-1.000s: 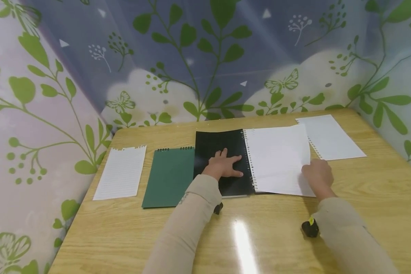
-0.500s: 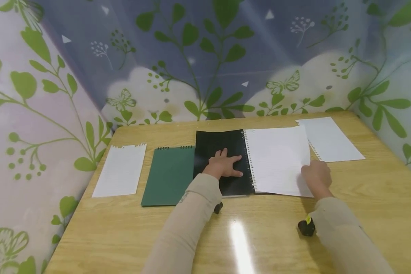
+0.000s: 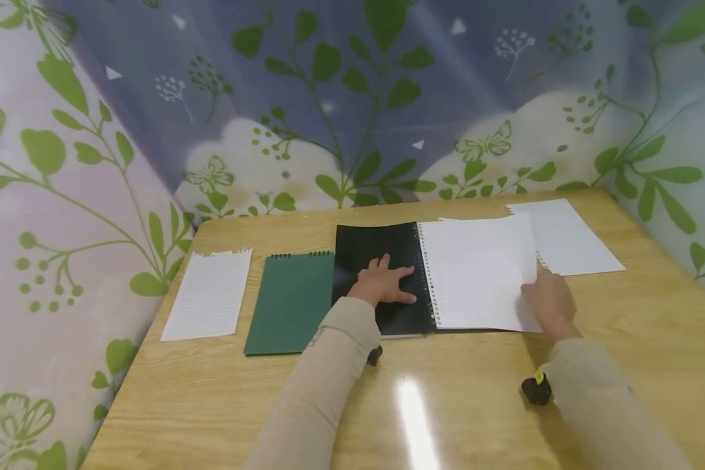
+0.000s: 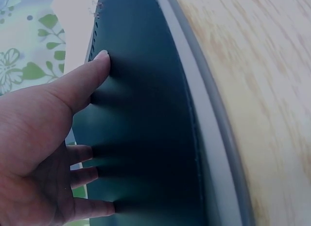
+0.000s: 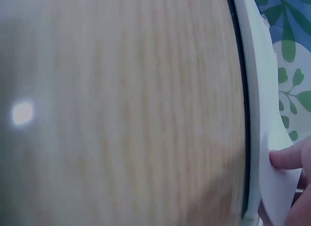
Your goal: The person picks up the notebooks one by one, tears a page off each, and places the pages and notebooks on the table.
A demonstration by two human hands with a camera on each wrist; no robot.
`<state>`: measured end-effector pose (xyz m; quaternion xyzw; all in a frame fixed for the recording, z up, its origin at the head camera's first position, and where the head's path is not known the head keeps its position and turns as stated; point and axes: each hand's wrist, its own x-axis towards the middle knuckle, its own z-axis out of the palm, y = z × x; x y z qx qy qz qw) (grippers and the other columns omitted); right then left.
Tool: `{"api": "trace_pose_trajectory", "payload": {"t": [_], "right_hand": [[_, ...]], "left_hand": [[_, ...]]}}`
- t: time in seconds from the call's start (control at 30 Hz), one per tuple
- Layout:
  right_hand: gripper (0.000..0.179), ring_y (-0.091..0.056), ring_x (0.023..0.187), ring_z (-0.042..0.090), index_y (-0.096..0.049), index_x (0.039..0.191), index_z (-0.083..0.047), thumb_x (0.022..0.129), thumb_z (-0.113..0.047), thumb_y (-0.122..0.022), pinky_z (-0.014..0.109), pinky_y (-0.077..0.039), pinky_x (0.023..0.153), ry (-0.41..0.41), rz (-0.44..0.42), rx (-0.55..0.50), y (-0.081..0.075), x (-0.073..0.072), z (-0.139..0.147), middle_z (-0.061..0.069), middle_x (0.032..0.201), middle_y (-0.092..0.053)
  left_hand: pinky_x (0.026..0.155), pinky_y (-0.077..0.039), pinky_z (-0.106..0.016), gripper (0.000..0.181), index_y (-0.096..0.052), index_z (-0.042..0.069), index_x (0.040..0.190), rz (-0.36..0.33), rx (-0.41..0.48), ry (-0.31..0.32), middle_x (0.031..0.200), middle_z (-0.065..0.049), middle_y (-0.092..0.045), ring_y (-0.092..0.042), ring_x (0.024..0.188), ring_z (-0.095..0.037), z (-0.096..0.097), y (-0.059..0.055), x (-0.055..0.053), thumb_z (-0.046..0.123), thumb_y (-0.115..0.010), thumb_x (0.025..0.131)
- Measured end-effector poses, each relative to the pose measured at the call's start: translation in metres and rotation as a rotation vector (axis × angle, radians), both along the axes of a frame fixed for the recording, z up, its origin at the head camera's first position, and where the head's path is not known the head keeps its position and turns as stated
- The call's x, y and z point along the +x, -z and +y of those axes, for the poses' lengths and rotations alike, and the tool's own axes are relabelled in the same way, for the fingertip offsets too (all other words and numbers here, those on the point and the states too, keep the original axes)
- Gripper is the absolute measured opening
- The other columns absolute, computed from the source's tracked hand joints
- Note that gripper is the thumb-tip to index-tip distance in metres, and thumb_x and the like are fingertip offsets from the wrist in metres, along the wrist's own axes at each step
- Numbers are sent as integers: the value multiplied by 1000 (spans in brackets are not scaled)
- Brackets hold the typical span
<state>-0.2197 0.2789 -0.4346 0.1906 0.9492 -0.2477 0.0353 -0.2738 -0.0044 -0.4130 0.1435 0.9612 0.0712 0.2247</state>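
A spiral notebook lies open, its black cover [image 3: 393, 320] folded out to the left of its white pages. My left hand [image 3: 384, 285] rests on that cover with fingers spread. In the left wrist view the thumb and fingertips of the left hand [image 4: 46, 138] press on the dark cover near the binding holes. My right hand [image 3: 548, 301] pinches the right edge of the top white sheet [image 3: 482, 274] near its lower corner. The right wrist view shows the thumb of the right hand [image 5: 294, 160] on the sheet [image 5: 282, 187], which bends up there; its other fingers are mostly hidden.
A green top-bound notepad [image 3: 290, 303] lies left of the black cover, slightly overlapped by it. Farther left is a torn lined sheet [image 3: 208, 297]. Another loose sheet with a ragged edge [image 3: 576, 238] lies at the right rear. A patterned wall [image 3: 376, 130] backs the wooden table [image 3: 470, 405].
My right hand has shifted slightly right, drawing the top sheet with it; the sheet's upper left corner now stands out above the page beneath. My left hand stays in place.
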Motion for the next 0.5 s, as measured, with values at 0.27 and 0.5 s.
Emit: {"api": "trace_pose_trajectory", "payload": {"t": [0.27,0.5], "right_hand": [[43,-48,103,50,-39,129,7,96,-17,-29,53,-42,72,-124,61,26,-14,12,26,34,129,-42],[50,-32,114,58,-31,131,11,94,-21,-26,62,-33,88,-98,16,-26,-39,31,73,39,134,-29]], "left_hand": [[111,-18,-54,69,-24,42,143,-12,15,-11,156,-7,-1,-3,143,-31,-3,4,-1,54,-57,84],[111,-18,-55,68,-25,41,143,-10,30,-27,156,-7,-3,-4,143,-30,-7,-1,0,52,-58,84]]}}
